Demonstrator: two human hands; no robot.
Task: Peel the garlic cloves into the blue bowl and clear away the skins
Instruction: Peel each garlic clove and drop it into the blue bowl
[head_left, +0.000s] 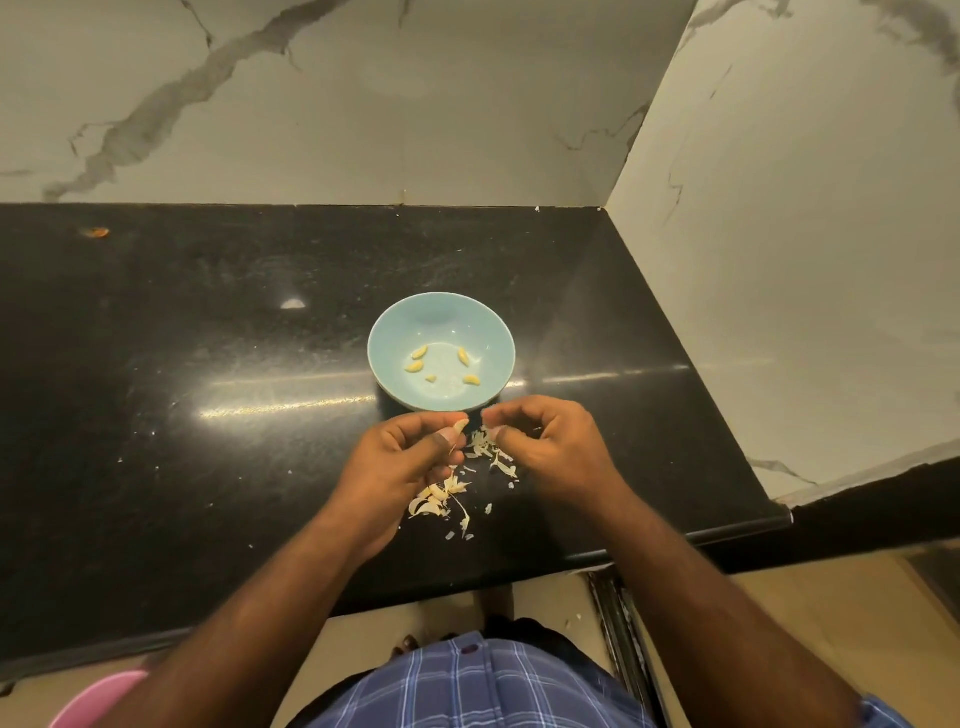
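Left hand (410, 457) pinches a garlic clove (460, 427) between thumb and fingers, just in front of the blue bowl (488, 332). Right hand (550, 447) is curled, fingertips pinched beside the clove; whether it grips skin, cannot tell. Five peeled cloves (418, 352) lie in the bowl; skins (441, 493) litter the black bench (208, 364) under the hands.
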